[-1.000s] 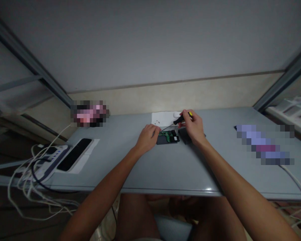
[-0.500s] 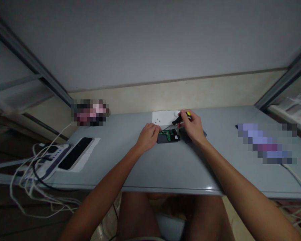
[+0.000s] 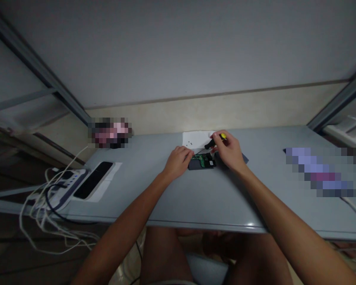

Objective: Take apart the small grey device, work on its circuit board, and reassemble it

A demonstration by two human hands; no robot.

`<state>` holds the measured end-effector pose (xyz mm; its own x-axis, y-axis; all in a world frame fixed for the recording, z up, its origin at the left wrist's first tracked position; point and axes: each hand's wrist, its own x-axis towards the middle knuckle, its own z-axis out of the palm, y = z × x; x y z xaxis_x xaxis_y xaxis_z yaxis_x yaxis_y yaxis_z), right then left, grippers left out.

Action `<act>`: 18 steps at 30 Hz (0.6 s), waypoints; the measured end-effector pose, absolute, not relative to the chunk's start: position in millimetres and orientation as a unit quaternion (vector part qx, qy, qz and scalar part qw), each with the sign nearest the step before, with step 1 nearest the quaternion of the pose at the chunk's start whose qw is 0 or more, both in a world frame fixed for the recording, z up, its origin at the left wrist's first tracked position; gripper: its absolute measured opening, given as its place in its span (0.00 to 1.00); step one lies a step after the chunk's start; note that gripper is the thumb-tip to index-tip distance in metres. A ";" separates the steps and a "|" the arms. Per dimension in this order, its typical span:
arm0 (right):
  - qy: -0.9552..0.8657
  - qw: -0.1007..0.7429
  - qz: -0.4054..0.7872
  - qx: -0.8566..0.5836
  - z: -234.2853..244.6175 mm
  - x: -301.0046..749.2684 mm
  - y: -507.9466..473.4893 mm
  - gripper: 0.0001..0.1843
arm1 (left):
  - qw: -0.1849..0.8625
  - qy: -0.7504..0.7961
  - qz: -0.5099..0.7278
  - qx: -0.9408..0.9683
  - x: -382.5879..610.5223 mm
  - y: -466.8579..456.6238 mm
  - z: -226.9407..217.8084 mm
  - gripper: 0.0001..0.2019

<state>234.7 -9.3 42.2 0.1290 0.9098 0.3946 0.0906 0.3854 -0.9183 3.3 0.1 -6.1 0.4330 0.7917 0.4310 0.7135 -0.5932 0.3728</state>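
A black screwdriver (image 3: 211,143) with a yellow end cap is gripped in my right hand (image 3: 229,148). Its thin shaft slants down and left to the far edge of a green circuit board (image 3: 202,159), which sits in a small dark grey casing (image 3: 195,166). My left hand (image 3: 177,161) holds the left end of that casing, its fingers closed near the screwdriver's tip. Exactly what the tip touches is too small to make out. Partly under my right hand lies a flat dark grey piece (image 3: 245,158).
Behind the board, white paper (image 3: 195,138) bears several tiny dark bits. On the desk (image 3: 195,198) at left are a phone (image 3: 94,180) and a power strip (image 3: 65,192) with tangled cables (image 3: 32,225). A blurred-out object (image 3: 317,170) lies right, another (image 3: 111,132) back left.
The whole view has shifted slightly, so things appear a little further right. Both hands keep nearly the same hold on the casing and the screwdriver. My right leg has moved.
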 end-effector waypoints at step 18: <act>-0.709 0.533 0.273 -0.372 67.3 216.7 8.2 0.14 | 0.078 0.464 0.276 0.838 6.2 -0.1 -3.6 0.15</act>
<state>216.7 8.2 67.3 -0.1549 0.8190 0.5525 0.2371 0.5738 -0.7840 6.2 -0.1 -3.6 0.4171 0.8207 0.3905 0.7344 -0.5574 0.3873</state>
